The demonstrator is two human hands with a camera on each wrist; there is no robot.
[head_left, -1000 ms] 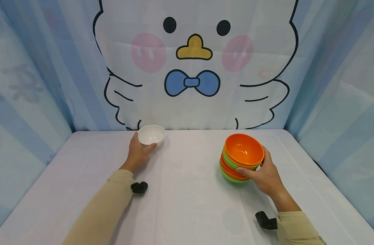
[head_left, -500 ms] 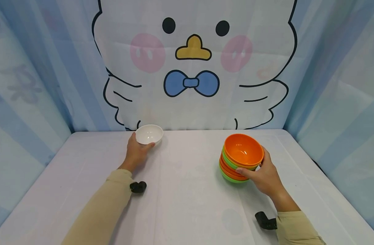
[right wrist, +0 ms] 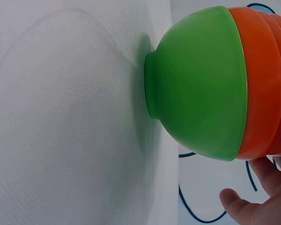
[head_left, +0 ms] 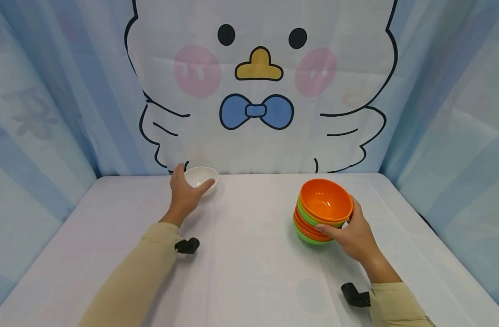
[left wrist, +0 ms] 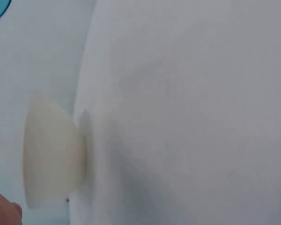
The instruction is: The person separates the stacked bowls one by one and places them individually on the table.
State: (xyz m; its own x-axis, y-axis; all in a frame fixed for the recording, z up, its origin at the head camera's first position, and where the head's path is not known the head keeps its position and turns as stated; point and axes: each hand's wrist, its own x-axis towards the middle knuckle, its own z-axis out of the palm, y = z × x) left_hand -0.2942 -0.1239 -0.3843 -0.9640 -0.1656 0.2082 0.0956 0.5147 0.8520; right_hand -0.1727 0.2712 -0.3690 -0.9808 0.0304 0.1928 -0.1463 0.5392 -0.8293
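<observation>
From my head feed I watch the left hand [head_left: 185, 195] spread around the near left side of a small, glossy, round white bowl [head_left: 197, 175]. Thumb and fingers are wide apart, with no hold on the bowl; whether they touch its side I cannot tell. The bowl stands upright near the far edge of the white cloth-covered table [head_left: 249, 254]. Over on the right side, I have the right hand [head_left: 356, 234] gripping a stack of shiny orange and green bowls [head_left: 326, 200], thumb in front and fingers curled behind. An orange bowl tops the stack; a green one forms its base, foot on the cloth in my right wrist feed, where one fingertip stands clear of the bowls. Behind the table I see a pale blue hanging [head_left: 257, 150] printed with a blue bow tie.
</observation>
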